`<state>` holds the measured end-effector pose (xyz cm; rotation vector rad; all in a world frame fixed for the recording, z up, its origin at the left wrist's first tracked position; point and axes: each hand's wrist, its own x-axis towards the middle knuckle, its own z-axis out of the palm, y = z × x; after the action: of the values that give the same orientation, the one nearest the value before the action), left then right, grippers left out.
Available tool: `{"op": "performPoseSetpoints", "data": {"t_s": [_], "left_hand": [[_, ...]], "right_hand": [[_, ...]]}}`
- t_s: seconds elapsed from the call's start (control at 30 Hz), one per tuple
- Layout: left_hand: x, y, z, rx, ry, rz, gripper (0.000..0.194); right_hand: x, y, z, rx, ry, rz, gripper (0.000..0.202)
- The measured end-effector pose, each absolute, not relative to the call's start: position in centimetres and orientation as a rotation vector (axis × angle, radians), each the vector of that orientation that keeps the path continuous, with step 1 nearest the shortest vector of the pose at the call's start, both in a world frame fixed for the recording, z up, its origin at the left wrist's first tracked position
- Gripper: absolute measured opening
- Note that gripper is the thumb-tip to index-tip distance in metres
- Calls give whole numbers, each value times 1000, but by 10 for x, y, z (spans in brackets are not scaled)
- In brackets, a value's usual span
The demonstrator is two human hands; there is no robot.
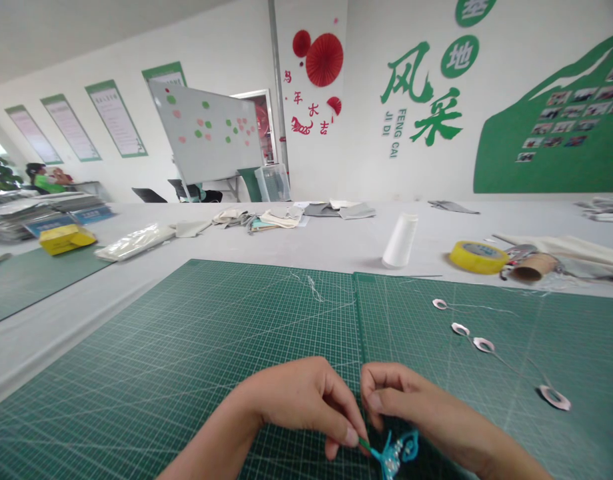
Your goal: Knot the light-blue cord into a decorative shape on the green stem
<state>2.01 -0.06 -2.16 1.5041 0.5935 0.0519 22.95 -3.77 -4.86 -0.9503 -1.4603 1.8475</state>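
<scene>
My left hand (319, 407) comes in from the lower left, thumb and fingers pinched on the thin green stem of a small blue craft flower (392, 457). Glittery, bead-like bits show on the flower, and its lower end runs out of the frame. Just to the right is my right hand (404, 393), its fingers curled closed above the flower. What they hold, if anything, is too small or hidden to make out. Both hands are over the seam between two green cutting mats, the left mat (226, 333) and the right mat (411, 327).
Several pinkish ring pieces (484, 345) with threads lie on the right mat. Behind stand a white thread cone (400, 241), a yellow tape roll (479, 257) and a cardboard tube (535, 267). Fabric scraps (281, 217) and a yellow packet (66, 239) lie farther off. A person (46, 179) sits far left.
</scene>
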Motion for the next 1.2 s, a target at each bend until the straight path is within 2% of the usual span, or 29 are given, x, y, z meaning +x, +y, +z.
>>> {"op": "performPoseSetpoints", "data": {"t_s": [0.13, 0.23, 0.47, 0.67, 1.03, 1.2], "left_hand": [[20, 0, -23, 1565, 642, 58, 17], [20, 1, -26, 1634, 732, 100, 18], [24, 3, -26, 1840, 972, 266, 20], [27, 6, -25, 1793, 1109, 475, 18], [29, 9, -17, 1530, 1069, 643, 12], [29, 8, -14, 1466, 1032, 640, 11]], "right_hand": [[229, -38, -47, -1019, -1455, 1740, 28], [228, -36, -42, -1142, -1610, 1479, 31], [224, -42, -33, -1388, -1879, 881, 25], [217, -52, -32, -1238, -2100, 403, 19], [213, -50, -44, -1351, -2048, 456, 23], [209, -46, -49, -1455, -1941, 588, 25]]}}
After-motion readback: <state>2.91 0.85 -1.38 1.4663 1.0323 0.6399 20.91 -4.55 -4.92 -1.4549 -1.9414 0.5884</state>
